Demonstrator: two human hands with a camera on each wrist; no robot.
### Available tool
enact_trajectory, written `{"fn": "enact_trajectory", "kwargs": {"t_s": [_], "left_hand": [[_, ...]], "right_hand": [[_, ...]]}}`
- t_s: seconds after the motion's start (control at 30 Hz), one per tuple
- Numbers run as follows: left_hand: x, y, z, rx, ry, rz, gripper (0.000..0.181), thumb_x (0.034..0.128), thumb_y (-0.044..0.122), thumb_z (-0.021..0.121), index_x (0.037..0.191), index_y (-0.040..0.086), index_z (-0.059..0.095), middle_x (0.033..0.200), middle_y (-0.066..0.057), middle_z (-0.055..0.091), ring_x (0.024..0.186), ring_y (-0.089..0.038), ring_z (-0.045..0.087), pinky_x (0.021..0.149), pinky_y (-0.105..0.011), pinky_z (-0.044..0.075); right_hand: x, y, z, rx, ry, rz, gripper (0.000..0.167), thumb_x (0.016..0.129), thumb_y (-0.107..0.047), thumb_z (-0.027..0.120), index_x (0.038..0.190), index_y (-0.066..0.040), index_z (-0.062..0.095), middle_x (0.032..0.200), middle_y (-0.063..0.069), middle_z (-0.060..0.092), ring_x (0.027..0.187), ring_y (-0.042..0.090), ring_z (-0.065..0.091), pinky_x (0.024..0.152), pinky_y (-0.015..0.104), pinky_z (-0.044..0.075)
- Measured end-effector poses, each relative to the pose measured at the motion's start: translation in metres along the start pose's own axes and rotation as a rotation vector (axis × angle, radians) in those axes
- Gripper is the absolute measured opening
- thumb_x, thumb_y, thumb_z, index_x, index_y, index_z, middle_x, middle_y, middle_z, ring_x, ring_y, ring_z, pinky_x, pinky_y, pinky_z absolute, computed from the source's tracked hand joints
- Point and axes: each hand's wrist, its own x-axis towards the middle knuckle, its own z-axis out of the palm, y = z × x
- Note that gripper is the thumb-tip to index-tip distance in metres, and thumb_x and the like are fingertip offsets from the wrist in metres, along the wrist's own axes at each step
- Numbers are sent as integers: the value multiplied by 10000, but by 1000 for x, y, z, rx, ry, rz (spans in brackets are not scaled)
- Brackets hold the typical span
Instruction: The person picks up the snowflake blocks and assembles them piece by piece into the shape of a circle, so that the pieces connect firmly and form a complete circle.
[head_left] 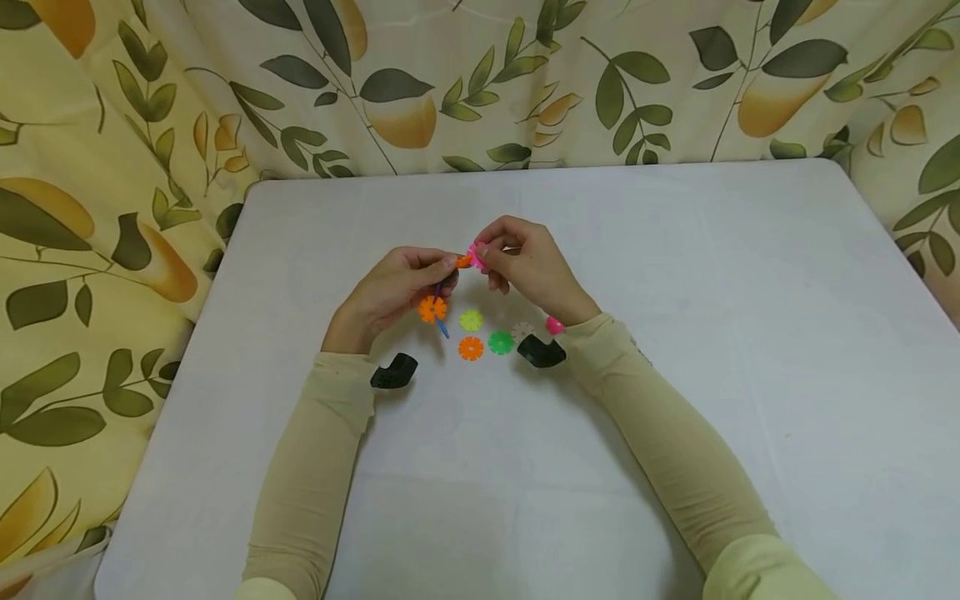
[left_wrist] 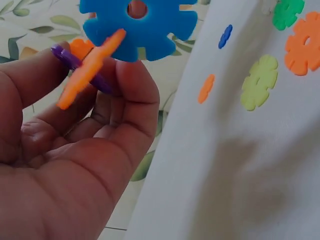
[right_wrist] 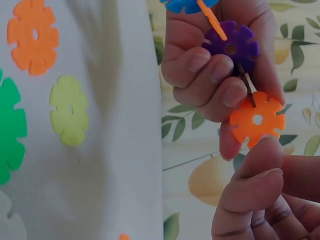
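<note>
My left hand (head_left: 390,287) pinches a chain of interlocked notched plastic discs between thumb and fingers. In the right wrist view a purple disc (right_wrist: 242,47) lies against its fingers, joined by a dark edge-on disc (right_wrist: 245,82) to an orange disc (right_wrist: 245,125). At the chain's lower end hang another orange disc (head_left: 431,312) and a blue disc (left_wrist: 165,32). My right hand (head_left: 532,258) pinches a pink disc (head_left: 476,255) by the chain's upper orange disc. Fingers hide most of the pink disc, so I cannot tell whether the two are joined.
Below the hands on the white table (head_left: 675,250) lie loose yellow (head_left: 471,320), orange (head_left: 471,351), green (head_left: 501,344), clear (head_left: 522,330) and pink (head_left: 554,325) discs. Small blue (left_wrist: 225,36) and orange (left_wrist: 206,89) discs lie farther off. Leaf-patterned curtains (head_left: 480,83) border the table.
</note>
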Motion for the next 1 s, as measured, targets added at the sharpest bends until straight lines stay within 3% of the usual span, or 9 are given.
{"fn": "enact_trajectory", "kwargs": {"t_s": [0.17, 0.33, 0.67, 0.83, 1.0], "left_hand": [[2, 0, 3, 46, 22, -12, 271, 1111, 53, 570, 1193, -195, 642, 869, -82, 638, 772, -185, 575, 700, -230, 523], [3, 0, 6, 48, 51, -20, 336, 1107, 26, 562, 1281, -262, 560, 863, -78, 640, 751, -177, 582, 695, -224, 538], [2, 4, 5, 132, -1, 2, 389, 1102, 138, 619, 1228, -230, 610, 919, -99, 716, 783, -223, 618, 736, -288, 559], [2, 4, 8, 174, 28, 7, 375, 1083, 155, 655, 1211, -198, 643, 916, -106, 717, 800, -227, 638, 723, -300, 576], [3, 1, 10, 164, 50, 17, 203, 1073, 113, 662, 1115, -82, 697, 855, -102, 720, 741, -225, 629, 713, -312, 575]], "right_hand": [[0, 1, 1, -30, -2, -33, 91, 1038, -10, 645, 1080, 69, 660, 801, 208, 644, 571, 264, 590, 518, 270, 506], [2, 3, 4, -32, 3, -66, 93, 1035, 5, 647, 1064, 92, 663, 776, 160, 655, 550, 252, 591, 503, 263, 499], [1, 2, -2, -57, -4, -46, 110, 1045, -25, 658, 1107, 49, 711, 795, 237, 644, 572, 234, 592, 524, 286, 514], [0, 1, -2, -62, -12, -12, 120, 1038, -32, 676, 1124, 27, 733, 766, 183, 652, 586, 240, 603, 541, 320, 524], [0, 1, 1, -45, -31, 18, 100, 1037, -58, 693, 1095, 18, 723, 783, 194, 668, 603, 256, 623, 567, 304, 552]]}}
